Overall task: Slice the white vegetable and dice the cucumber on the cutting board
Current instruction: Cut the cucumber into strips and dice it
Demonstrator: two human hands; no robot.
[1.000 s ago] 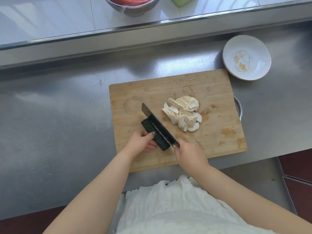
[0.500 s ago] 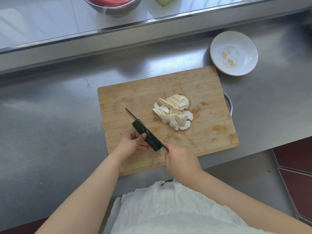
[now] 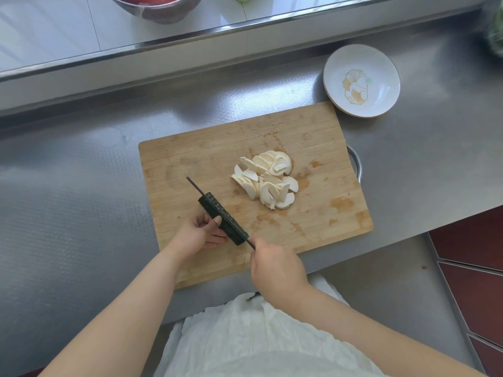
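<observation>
knife handle: buried inside the right hand (image 3: 277, 270)
knife blade (image 3: 196, 187): edge-on, mid-length hidden along the cucumber (image 3: 221, 218)
bowl (image 3: 158, 6), far beyond the left hand (image 3: 197, 232): cut by top edge
green thing (image 3: 494, 36), far right of the hands: blurred, cropped
ring (image 3: 356, 165): mostly under the board (image 3: 190, 159)
</observation>
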